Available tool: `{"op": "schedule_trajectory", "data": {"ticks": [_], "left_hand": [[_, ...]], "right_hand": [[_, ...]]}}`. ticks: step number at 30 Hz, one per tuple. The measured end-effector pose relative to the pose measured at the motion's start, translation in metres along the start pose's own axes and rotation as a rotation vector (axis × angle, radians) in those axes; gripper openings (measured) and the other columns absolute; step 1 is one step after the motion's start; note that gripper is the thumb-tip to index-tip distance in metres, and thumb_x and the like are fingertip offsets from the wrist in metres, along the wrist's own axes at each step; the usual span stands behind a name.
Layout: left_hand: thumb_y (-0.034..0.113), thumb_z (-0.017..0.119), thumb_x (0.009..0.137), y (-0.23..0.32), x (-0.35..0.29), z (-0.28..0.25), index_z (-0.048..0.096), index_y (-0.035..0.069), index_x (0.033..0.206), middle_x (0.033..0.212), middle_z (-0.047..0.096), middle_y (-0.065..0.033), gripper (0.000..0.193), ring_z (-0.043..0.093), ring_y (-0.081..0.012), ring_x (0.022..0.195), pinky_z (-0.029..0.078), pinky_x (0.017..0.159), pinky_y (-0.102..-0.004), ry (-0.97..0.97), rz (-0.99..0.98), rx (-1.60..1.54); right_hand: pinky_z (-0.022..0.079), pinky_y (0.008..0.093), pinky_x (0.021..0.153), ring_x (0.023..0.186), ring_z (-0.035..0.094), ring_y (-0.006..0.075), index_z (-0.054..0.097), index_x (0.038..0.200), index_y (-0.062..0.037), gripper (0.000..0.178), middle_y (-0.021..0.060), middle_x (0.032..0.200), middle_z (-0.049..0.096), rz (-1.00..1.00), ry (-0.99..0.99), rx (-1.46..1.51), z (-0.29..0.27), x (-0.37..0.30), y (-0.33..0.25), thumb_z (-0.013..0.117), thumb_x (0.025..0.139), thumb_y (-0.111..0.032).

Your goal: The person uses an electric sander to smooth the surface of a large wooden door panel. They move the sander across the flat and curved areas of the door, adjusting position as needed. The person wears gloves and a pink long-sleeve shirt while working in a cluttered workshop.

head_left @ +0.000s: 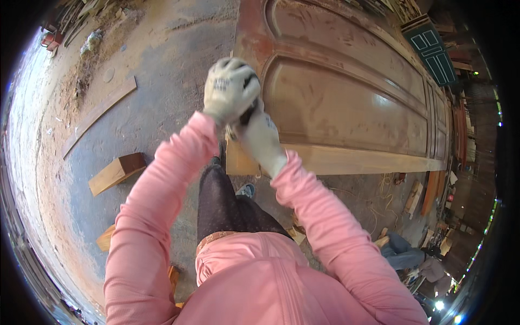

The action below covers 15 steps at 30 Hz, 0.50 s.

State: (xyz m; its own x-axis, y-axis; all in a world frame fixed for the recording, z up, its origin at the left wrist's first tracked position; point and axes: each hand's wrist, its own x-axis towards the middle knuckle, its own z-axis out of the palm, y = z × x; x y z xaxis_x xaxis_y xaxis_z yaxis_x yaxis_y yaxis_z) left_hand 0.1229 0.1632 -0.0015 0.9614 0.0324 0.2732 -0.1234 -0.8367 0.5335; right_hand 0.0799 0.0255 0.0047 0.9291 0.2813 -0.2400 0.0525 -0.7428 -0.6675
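Both my hands wear pale gloves with dark palms and meet over the near left corner of a brown panelled wooden door point(346, 103) lying flat. My left hand point(231, 89) is curled into a fist above the door's left edge. Pressed up against it from below is my right hand point(260, 132), its fingers also closed and partly covered by the left. Whatever they grip, if anything, is hidden between the gloves. The door's dusty face shows raised mouldings around its panels, and its near side edge is lighter, bare wood.
On the floor to my left lie a wooden block point(118, 172) and a long thin strip of wood point(100, 116). A dark green panelled door piece point(430, 51) stands at the far right. Another person point(403, 254) is low down at the right, among wood offcuts and cords.
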Motion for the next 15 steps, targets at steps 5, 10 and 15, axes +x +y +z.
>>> {"op": "schedule_trajectory", "data": {"ticks": [5, 10, 15], "left_hand": [[0.028, 0.066, 0.093, -0.012, 0.019, 0.005, 0.08, 0.012, 0.103, 0.121, 0.074, -0.0115, 0.024, 0.063, -0.0383, 0.125, 0.049, 0.11, -0.0513, 0.194, 0.134, 0.031], [0.027, 0.066, 0.091, -0.011, -0.002, 0.011, 0.08, 0.01, 0.099, 0.121, 0.074, -0.0114, 0.024, 0.063, -0.0392, 0.125, 0.049, 0.11, -0.0512, 0.158, 0.076, -0.038], [0.031, 0.065, 0.092, -0.037, 0.035, 0.018, 0.083, 0.012, 0.1, 0.12, 0.076, -0.0092, 0.028, 0.063, -0.0375, 0.126, 0.047, 0.112, -0.0509, 0.163, 0.132, -0.013]], "right_hand": [[0.057, 0.0584, 0.093, 0.108, 0.073, 0.05, 0.05, 0.138, 0.0028, 0.065, 0.033, 0.115, 0.075, -0.073, 0.099, 0.009, 0.005, 0.035, -0.002, 0.074, 0.097, -0.041], [0.058, 0.0592, 0.09, 0.105, 0.073, 0.0507, 0.045, 0.146, 0.0001, 0.068, 0.032, 0.109, 0.076, -0.021, 0.02, 0.042, 0.014, 0.004, 0.02, 0.075, 0.096, -0.034], [0.059, 0.059, 0.087, 0.099, 0.074, 0.051, 0.051, 0.134, 0.0005, 0.058, 0.0314, 0.101, 0.077, -0.198, 0.17, 0.043, 0.017, 0.043, 0.016, 0.074, 0.096, -0.036]]}}
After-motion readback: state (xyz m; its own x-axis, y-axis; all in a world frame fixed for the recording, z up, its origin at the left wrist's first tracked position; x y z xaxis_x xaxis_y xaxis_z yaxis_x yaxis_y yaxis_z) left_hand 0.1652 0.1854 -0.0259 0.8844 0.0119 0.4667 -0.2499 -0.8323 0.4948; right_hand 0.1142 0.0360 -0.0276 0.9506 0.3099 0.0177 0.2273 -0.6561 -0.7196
